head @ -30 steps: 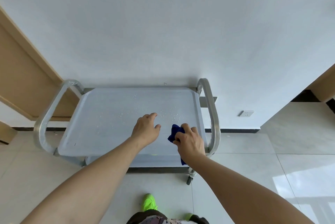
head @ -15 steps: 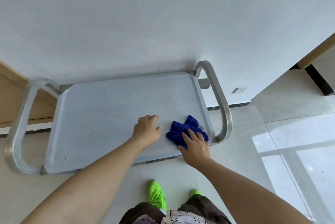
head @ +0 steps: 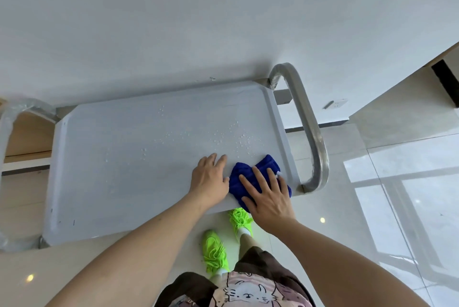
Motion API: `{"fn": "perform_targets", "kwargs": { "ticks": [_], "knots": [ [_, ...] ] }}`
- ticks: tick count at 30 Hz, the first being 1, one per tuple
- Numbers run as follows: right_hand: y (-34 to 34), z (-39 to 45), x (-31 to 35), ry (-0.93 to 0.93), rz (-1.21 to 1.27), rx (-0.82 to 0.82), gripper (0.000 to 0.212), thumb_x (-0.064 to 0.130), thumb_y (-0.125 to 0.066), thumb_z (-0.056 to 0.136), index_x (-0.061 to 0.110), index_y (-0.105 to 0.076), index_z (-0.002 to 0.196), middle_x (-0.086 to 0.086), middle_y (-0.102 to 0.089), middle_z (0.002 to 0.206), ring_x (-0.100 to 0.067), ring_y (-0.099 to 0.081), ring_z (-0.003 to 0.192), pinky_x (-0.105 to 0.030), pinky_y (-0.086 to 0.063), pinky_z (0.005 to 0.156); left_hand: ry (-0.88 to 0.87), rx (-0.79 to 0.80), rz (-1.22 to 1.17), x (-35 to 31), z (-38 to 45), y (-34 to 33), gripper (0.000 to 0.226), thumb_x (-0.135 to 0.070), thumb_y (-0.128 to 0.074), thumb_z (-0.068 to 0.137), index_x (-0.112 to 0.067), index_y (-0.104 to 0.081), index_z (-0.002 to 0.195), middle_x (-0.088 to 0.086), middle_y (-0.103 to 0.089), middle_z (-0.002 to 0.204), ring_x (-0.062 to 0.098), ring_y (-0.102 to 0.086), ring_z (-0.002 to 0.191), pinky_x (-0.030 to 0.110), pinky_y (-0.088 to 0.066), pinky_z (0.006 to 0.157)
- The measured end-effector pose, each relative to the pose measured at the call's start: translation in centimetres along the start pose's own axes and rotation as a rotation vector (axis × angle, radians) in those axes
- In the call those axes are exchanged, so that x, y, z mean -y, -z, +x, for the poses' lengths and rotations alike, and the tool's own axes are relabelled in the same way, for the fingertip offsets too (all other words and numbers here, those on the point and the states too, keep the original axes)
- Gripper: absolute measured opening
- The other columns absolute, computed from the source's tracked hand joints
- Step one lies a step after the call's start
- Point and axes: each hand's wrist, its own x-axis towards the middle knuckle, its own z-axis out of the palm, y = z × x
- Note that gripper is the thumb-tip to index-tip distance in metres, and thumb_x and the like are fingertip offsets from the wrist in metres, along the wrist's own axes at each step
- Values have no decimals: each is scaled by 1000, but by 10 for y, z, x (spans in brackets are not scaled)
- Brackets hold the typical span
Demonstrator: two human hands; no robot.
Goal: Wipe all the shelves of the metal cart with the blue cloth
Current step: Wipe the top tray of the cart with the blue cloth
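The metal cart's top shelf [head: 119, 162] fills the middle of the head view, with water droplets [head: 223, 137] scattered across its right half. A bunched blue cloth [head: 265, 166] lies at the shelf's near right corner. My right hand [head: 267, 194] presses flat on the cloth with fingers spread. My left hand [head: 210, 180] rests open on the bare shelf just left of the cloth, its thumb against the cloth's edge. The lower shelves are hidden under the top one.
A curved steel handle [head: 310, 132] rises at the cart's right end, and a wrapped handle [head: 7, 127] at the left end. A white wall stands behind the cart, with a socket [head: 337, 103] low on the right. My green shoes [head: 214, 250] are on the tiled floor.
My right hand went from gripping the bunched cloth to laying it down and pressing flat on it. The view has tipped down and closer over the shelf. My left hand has stayed put.
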Motion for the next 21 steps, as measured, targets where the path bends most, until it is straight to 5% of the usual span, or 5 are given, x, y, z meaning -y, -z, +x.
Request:
{"fn": "perform_targets", "kwargs": {
  "ticks": [6, 14, 21],
  "knots": [
    [-14, 16, -3, -136, 15, 10, 79, 72, -30, 96, 16, -38, 152, -20, -32, 159, -50, -20, 146, -69, -17, 114, 115, 12, 118, -5, 29, -1, 67, -38, -48, 93, -28, -14, 151, 9, -7, 162, 36, -7, 147, 55, -20, 115],
    [-20, 38, -8, -190, 66, -51, 86, 81, -29, 90, 32, -15, 160, -25, -11, 164, -50, 2, 150, -70, -6, 116, 170, 11, 90, -15, 58, -5, 71, -38, -48, 90, -30, -12, 151, 8, -2, 163, 35, 1, 148, 59, -12, 116],
    [-9, 93, -17, -234, 75, -109, 87, 83, -26, 89, 34, -13, 160, -26, -6, 164, -51, 0, 149, -69, -6, 117, 209, -21, 102, -8, 68, -5, 68, -43, -40, 91, -28, -12, 152, 5, -4, 163, 35, -3, 148, 63, -16, 113]
  ]
}}
